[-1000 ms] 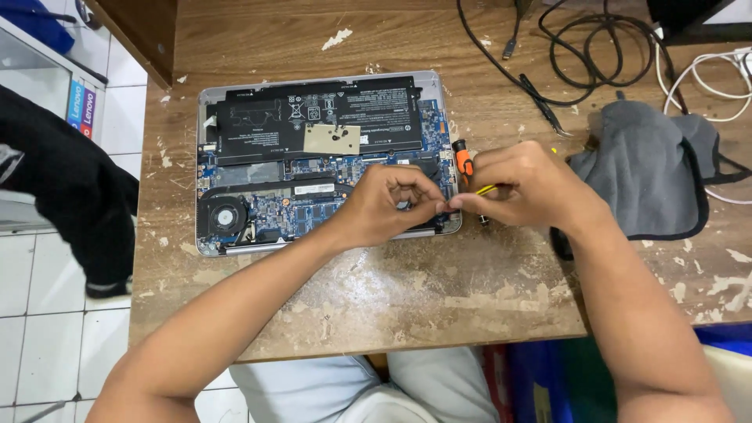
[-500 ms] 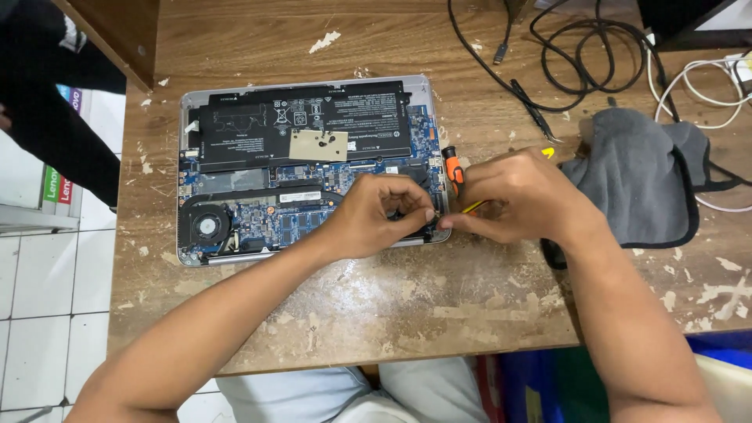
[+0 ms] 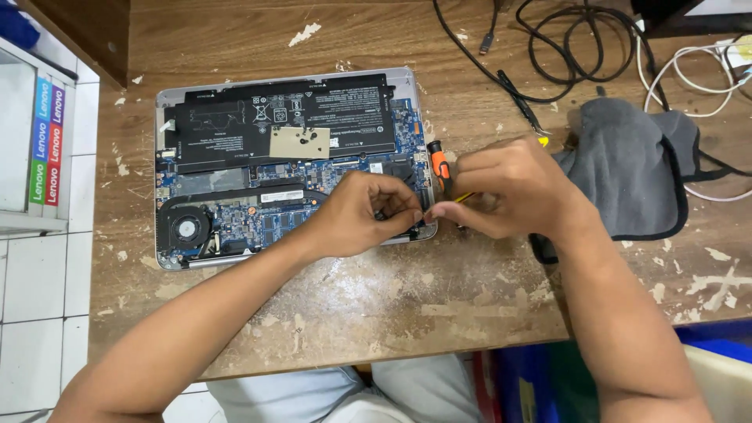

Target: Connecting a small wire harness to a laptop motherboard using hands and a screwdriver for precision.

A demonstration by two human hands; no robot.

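An opened laptop lies bottom-up on the worn wooden table, showing a black battery, a blue circuit board and a round fan at the left. My left hand rests curled over the laptop's right front corner, fingertips pinched together. My right hand is right beside it, fingers closed on a thin yellow tool whose tip meets the left fingertips. An orange-and-black screwdriver lies at the laptop's right edge, just behind my right hand.
A grey cloth lies to the right. Black cables and white cables coil at the back right. White tiled floor and a shelf with coloured strips are at the left. Paint flecks dot the table.
Both hands stay pinched at the laptop's right front corner. The view has shifted slightly, and the dark-clothed person at the left has gone out of sight.
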